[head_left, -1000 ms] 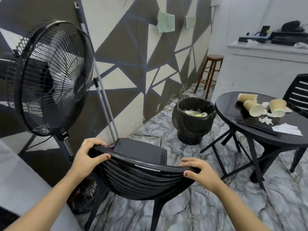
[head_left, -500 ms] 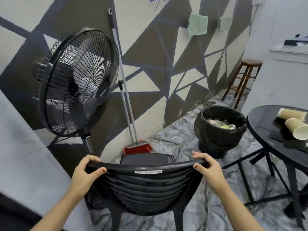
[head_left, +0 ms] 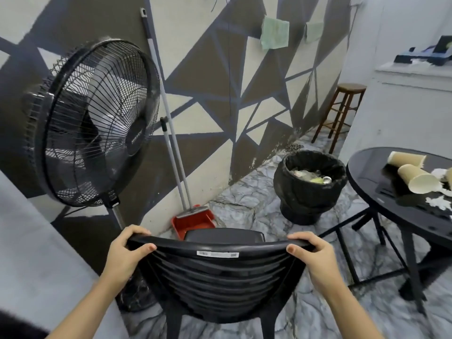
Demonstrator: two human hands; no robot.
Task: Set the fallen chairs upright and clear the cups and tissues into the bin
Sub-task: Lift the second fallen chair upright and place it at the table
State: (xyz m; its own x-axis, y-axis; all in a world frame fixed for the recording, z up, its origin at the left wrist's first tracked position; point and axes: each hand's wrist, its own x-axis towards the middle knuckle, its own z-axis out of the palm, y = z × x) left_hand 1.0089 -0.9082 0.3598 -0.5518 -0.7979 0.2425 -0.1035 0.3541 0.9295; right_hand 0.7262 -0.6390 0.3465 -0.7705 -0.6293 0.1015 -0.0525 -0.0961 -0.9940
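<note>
Here the chair step is in hand: a black plastic chair [head_left: 220,272] stands near the middle of the view, apparently upright on its legs, its back toward the viewer. The left hand [head_left: 124,253] grips the left end of the top rail, fingers curled over it and thumb on the near side; the right hand [head_left: 310,255] grips the right end the same way. Judging by that, the next move calls for checking the legs sit flat on the marble floor [head_left: 239,211], letting go, then turning right to the round black counter [head_left: 367,182].

On that counter lie two paper cups [head_left: 418,178] on their sides, with the edge of a possible third cut off at the right border (too little shows to be sure), and a few white tissue scraps [head_left: 439,203] just beside them. One black-lined bin [head_left: 308,189], already holding some rubbish, stands on the floor between chair and counter, toward the far wall.

Also in view: one standing fan [head_left: 95,123] at the left, one red dustpan [head_left: 193,222] with two long handles leaning on the wall, and one wooden stool [head_left: 347,94] far right.
</note>
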